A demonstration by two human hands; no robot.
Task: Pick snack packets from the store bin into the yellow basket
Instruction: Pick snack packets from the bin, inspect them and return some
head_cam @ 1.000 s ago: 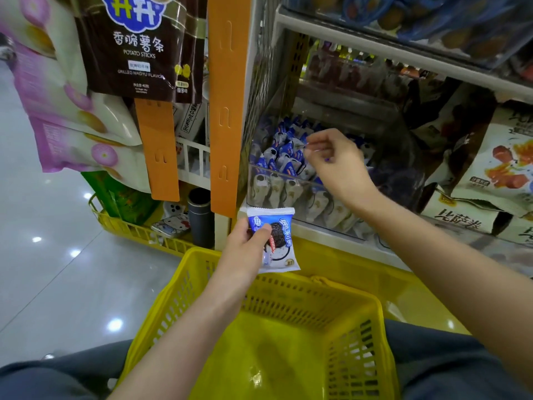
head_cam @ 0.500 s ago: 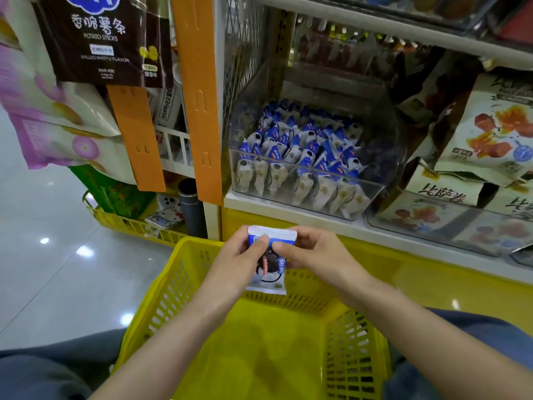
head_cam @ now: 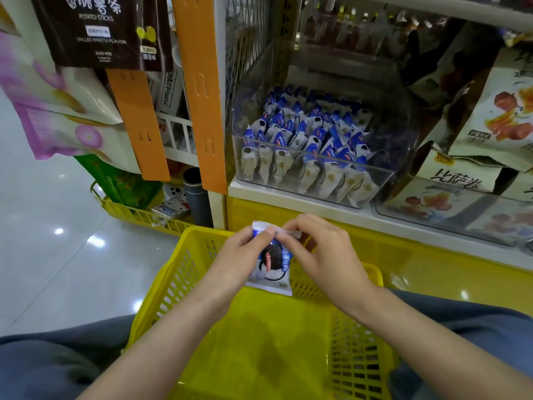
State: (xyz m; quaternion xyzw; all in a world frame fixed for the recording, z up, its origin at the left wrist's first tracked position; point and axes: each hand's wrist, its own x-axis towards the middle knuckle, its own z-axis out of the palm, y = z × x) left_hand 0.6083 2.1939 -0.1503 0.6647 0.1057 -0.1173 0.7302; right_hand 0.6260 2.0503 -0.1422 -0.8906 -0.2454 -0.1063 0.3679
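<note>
A blue-and-white snack packet (head_cam: 272, 267) with a dark round cookie picture hangs upright over the far end of the yellow basket (head_cam: 178, 272). My left hand (head_cam: 239, 255) pinches its upper left edge. My right hand (head_cam: 320, 252) pinches its top seam from the right. The basket sits on my lap and its floor looks bare. On the shelf above, a clear plastic store bin (head_cam: 383, 180) holds several more of the same packets (head_cam: 311, 140).
Large snack bags (head_cam: 496, 116) fill the shelf to the right of the bin. An orange strip (head_cam: 199, 90) and hanging potato-stick bags (head_cam: 98, 30) are at left. A second yellow basket (head_cam: 135, 215) stands on the shiny floor (head_cam: 43, 255) at lower left.
My right hand left the bin and came down to the packet that my left hand holds. Both hands now pinch its top over the basket, slightly lower than before.
</note>
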